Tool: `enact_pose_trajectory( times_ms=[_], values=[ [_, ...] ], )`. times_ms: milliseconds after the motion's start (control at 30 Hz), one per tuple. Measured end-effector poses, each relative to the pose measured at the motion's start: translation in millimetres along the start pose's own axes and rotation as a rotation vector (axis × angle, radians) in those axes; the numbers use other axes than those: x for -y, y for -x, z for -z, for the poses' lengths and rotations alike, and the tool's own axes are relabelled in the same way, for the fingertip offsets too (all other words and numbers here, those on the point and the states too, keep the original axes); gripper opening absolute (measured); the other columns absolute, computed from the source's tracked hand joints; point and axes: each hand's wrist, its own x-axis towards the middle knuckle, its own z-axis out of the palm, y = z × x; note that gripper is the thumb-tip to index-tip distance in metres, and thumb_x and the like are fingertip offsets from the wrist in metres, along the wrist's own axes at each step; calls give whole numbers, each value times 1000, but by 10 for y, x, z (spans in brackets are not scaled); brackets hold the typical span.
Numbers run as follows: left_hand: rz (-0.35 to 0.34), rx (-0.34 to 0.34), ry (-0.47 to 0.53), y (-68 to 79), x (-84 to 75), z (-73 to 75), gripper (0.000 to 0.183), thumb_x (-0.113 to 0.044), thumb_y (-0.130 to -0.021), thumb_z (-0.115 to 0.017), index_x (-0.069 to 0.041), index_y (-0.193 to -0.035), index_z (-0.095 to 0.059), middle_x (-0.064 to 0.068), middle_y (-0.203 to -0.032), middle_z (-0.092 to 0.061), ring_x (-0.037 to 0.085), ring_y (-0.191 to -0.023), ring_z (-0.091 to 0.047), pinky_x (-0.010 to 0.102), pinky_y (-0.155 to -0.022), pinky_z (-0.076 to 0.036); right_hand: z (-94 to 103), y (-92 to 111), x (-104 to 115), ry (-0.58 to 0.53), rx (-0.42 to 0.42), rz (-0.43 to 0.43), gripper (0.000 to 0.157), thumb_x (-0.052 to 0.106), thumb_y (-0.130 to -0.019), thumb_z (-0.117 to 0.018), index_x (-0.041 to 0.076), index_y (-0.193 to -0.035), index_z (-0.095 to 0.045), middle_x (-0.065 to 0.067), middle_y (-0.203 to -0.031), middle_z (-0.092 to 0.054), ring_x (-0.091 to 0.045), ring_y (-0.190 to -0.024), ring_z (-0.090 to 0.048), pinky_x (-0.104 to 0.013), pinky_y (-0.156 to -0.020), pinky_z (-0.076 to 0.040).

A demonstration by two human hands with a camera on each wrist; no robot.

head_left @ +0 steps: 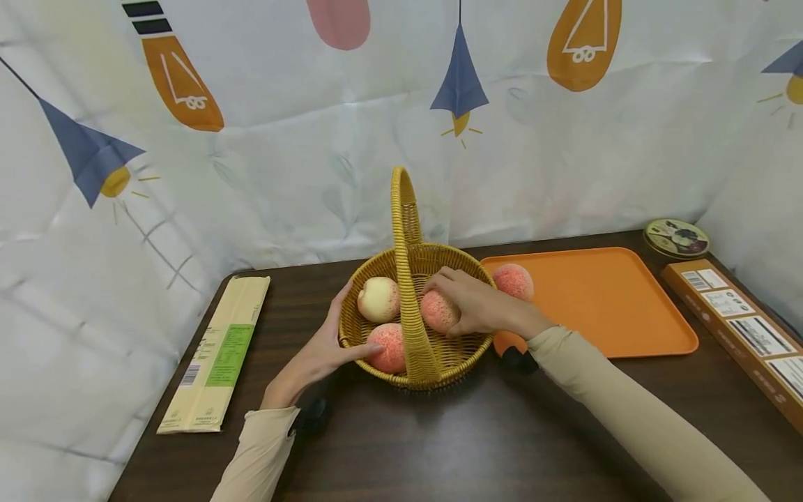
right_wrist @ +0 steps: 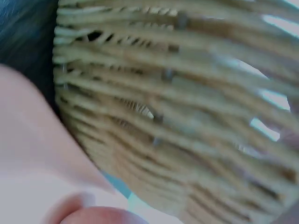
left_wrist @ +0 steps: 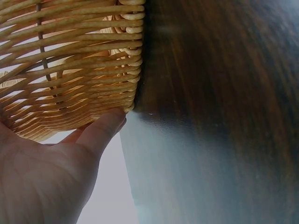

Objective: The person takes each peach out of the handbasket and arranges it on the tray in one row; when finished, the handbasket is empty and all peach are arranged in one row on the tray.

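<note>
Right hand (head_left: pixel 465 296) gripping a peach (head_left: pixel 438 312) inside the basket (head_left: pixel 439 259), left hand (head_left: pixel 322 348) bracing its side

From above, the right hand is holding the peach with curved fingers, probably because the wall rising all round is leaving the open top as the easiest way in. The peach is sitting within the right half, beside the tall handle (head_left: pixel 413 314); whether it is touching the woven floor, I cannot tell. In the right wrist view the wicker wall is covering the fingertips.

On the opposite side, the left hand is holding the basket, fingers lying along the outer left wall and thumb (head_left: pixel 354 352) reaching over the front rim towards the near peach (head_left: pixel 385 350). That spread grip is likely serving to stop so light a basket from sliding or tipping. The left wrist view is also showing the thumb meeting the wicker edge.

Handle and arms are suiting each other: the arch is running front to back, so each hand is working on its own side. 2 peaches are lying left of the arch, the near peach and a pale peach (head_left: pixel 378 300) behind it. 1 more peach (head_left: pixel 514 280) is resting at the left end of the orange tray (head_left: pixel 602 300), just beside the basket and seemingly within easy reach of the right arm.

Around the edges, a flat packet (head_left: pixel 216 355), a long carton (head_left: pixel 740 328) and a round tin (head_left: pixel 677 238) are lying well apart from the hands, leaving the table (head_left: pixel 426 446) in front for the forearms.
</note>
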Motion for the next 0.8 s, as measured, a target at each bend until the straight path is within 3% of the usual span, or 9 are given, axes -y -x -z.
enact_pose_trajectory(
  times_ms=[133, 367, 500, 700, 800],
  values=[
    [6, 4, 9, -11, -20, -10, 123, -31, -87, -87, -27, -168, 5, 17, -170, -10, 38, -152, -29, 57, -118, -30, 39, 44, -14, -17, -3, 12, 64, 6, -76, -94, 11, -132, -63, -7, -116, -50, -25, -107, -56, -44, -97, -50],
    [8, 1, -11, 27, 18, 13, 122, -29, -89, -85, -24, -168, 8, 20, -170, -10, 41, -151, -31, 60, -117, -30, -47, -5, 10, 16, -49, 94, 55, 2, -74, -91, 6, -122, -65, -6, -116, -55, -23, -105, -56, -40, -95, -50],
    [-16, 7, -2, 27, 29, 17, 122, -28, -90, -84, -22, -168, 9, 22, -169, -10, 42, -151, -31, 60, -117, -30, -17, 84, 60, -32, -100, 43, 58, 6, -73, -92, 7, -126, -66, -6, -119, -57, -23, -106, -57, -40, -91, -51],
    [-21, 10, -2, 9, 27, 5, 122, -29, -90, -84, -23, -168, 9, 21, -170, -8, 41, -152, -29, 60, -118, -28, 378, 419, 190, -197, -294, -3, 60, 13, -76, -92, 13, -130, -67, -9, -133, -60, -29, -114, -61, -48, -86, -58],
    [-12, 6, -5, 8, 17, 0, 122, -30, -90, -84, -24, -168, 8, 21, -170, -8, 41, -152, -28, 60, -118, -28, 648, 627, 208, -269, -380, 7, 62, 9, -77, -93, 14, -133, -67, -5, -134, -62, -23, -116, -62, -42, -89, -58]
  ],
)
